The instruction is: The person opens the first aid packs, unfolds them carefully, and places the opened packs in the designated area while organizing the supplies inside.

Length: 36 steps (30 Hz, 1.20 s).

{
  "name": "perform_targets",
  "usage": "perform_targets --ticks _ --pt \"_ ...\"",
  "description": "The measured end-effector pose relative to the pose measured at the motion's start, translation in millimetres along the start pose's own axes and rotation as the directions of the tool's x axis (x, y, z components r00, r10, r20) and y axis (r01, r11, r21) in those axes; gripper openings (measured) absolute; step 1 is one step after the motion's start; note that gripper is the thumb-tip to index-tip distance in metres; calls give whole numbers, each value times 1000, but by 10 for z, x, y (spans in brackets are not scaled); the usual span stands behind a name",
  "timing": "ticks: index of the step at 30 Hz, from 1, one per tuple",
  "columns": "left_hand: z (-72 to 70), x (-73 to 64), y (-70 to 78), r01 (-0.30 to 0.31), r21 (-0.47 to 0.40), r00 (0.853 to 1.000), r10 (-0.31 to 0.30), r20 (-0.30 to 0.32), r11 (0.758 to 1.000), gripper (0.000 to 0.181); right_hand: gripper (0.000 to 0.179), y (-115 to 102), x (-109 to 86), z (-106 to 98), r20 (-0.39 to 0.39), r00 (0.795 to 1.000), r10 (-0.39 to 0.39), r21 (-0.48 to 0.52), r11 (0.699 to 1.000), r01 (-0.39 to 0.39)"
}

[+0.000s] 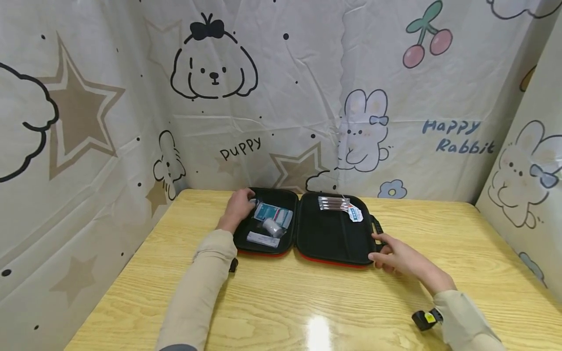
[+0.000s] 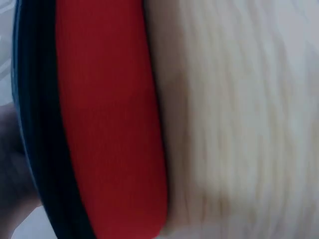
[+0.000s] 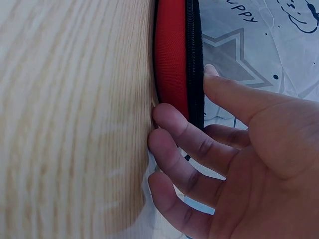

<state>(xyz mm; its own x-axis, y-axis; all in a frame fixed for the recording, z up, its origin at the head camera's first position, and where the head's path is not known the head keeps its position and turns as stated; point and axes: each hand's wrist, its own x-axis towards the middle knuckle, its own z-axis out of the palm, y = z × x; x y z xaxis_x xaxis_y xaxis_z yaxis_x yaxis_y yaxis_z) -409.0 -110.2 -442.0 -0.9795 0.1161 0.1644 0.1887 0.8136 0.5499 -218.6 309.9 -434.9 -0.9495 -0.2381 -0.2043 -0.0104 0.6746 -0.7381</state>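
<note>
Open case (image 1: pixel 325 239) flat on desk (image 1: pixel 307 302). Left hand (image 1: pixel 238 208) grips left rim; right hand (image 1: pixel 398 257) pinches right edge, thumb over top. Advisable: steady, even hold both sides; loose packets (image 1: pixel 265 212) kept off rims.

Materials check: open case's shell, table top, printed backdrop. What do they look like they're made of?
Case shell: probably woven synthetic fabric, matte red; fine weave shows in the right wrist view.
Table top: wood or wood-look laminate, fairly glossy; grain lines and a bright reflection.
Printed backdrop: thin flexible sheet, cloth or plastic unclear; creases and folds show.
</note>
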Motion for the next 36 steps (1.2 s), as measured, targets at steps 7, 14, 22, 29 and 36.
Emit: perform_targets --ticks 7,14,22,29,36 --pt "52 -25 52 100 -89 990 -108 -91 991 26 78 9 7 -3 -1 1000 -3 -14 1000 3" --pt "79 -7 78 50 -194 996 -63 -57 980 34 77 6 -2 -4 -3 1000 -2 -9 1000 2" --pt "126 12 90 54 -331 998 -65 -24 942 45 77 5 0 -5 -8 1000 -8 -11 1000 8" --pt "107 -5 76 86 -384 996 -92 3 919 44 76 6 -3 -6 -13 1000 -12 -2 1000 12" --pt "29 3 140 116 -353 992 -90 89 929 49 77 9 -6 -1 -15 1000 -16 -3 1000 16"
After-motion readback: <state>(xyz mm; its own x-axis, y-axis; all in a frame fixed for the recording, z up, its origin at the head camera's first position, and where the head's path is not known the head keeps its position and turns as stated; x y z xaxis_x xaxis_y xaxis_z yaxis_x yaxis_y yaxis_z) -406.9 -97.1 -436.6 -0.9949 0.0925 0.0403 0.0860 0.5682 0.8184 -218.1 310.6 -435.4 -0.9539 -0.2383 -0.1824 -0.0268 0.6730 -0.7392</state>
